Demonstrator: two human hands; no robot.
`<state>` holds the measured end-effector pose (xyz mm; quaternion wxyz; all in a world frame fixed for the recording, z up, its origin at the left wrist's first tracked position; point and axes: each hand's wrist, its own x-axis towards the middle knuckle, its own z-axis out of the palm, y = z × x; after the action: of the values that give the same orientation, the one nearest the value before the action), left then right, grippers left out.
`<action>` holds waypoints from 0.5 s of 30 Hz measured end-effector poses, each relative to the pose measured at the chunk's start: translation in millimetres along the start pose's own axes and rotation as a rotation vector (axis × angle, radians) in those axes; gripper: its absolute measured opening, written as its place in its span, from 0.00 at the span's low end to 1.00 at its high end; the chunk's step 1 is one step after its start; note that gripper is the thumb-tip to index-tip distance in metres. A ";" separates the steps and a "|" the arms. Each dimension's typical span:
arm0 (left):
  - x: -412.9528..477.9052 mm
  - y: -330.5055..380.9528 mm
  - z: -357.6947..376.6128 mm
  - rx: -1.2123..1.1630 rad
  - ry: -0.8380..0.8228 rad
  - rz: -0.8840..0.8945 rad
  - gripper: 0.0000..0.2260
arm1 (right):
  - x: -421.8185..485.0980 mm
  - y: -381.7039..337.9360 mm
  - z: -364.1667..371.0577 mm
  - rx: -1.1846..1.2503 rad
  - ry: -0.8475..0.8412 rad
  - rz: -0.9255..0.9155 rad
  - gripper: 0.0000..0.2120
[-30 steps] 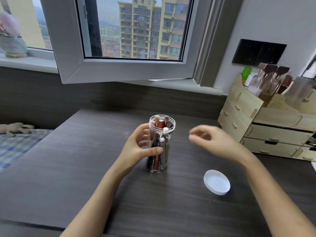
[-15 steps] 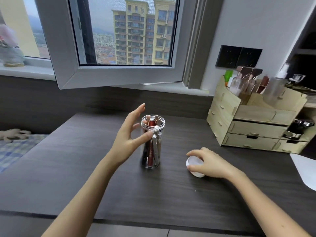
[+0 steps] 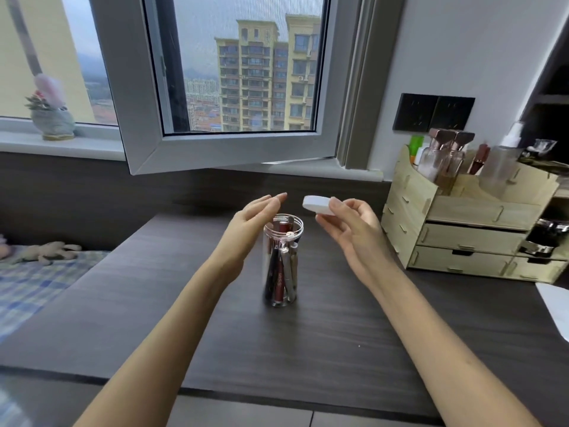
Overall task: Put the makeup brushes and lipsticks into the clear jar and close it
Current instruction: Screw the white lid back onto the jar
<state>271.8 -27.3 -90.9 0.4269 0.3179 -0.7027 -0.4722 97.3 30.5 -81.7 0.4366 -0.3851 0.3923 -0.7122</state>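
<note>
— Since half a second ago the lid point(image 3: 318, 205) has come up off the desk point(image 3: 338, 349); the right hand point(image 3: 351, 229) now pinches it in the air, above and just right of the jar point(image 3: 281, 263).

— How much is done?

— From the head view, the brushes and lipsticks point(image 3: 278, 277) stand inside the jar, which sits upright mid-desk. Its mouth is uncovered, so closing looks like the only step left.

— And the hands?

— Right fingers are closed on the lid's edge, lid tilted. The left hand point(image 3: 251, 232) is open, fingers straight, beside the jar's rim on its left; whether it touches the glass cannot be told.
</note>
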 end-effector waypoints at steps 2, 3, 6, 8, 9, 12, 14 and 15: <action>0.0 -1.7 0.8 0.010 0.019 0.018 0.15 | 4.0 1.6 13.4 0.005 -0.024 -0.036 0.09; -0.2 -2.0 2.3 0.038 0.019 0.018 0.15 | 6.2 4.0 18.3 -0.010 -0.036 -0.054 0.09; 0.0 -2.0 5.2 0.051 -0.017 -0.072 0.18 | 12.3 12.8 27.6 -0.077 -0.054 -0.098 0.10; -1.3 -0.3 3.6 -0.049 -0.048 -0.122 0.17 | 15.1 18.8 29.3 -0.153 -0.056 -0.126 0.10; -2.3 -0.1 1.2 -0.138 -0.019 -0.139 0.17 | 15.7 21.8 29.1 -0.196 -0.060 -0.136 0.09; -4.0 -11.8 -9.7 -0.359 0.123 -0.149 0.21 | 17.0 29.5 25.4 -0.313 -0.091 -0.165 0.10; -7.1 -24.5 -14.2 -0.343 0.084 -0.156 0.26 | 18.3 32.4 20.8 -0.404 -0.135 -0.195 0.11; -8.8 -30.1 -14.6 -0.316 0.032 -0.166 0.29 | 19.2 33.0 18.3 -0.454 -0.164 -0.204 0.12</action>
<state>290.1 -36.1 -118.9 0.4420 0.3115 -0.5842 -0.6052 118.0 -1.5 -100.0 0.2954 -0.5673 0.4644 -0.6126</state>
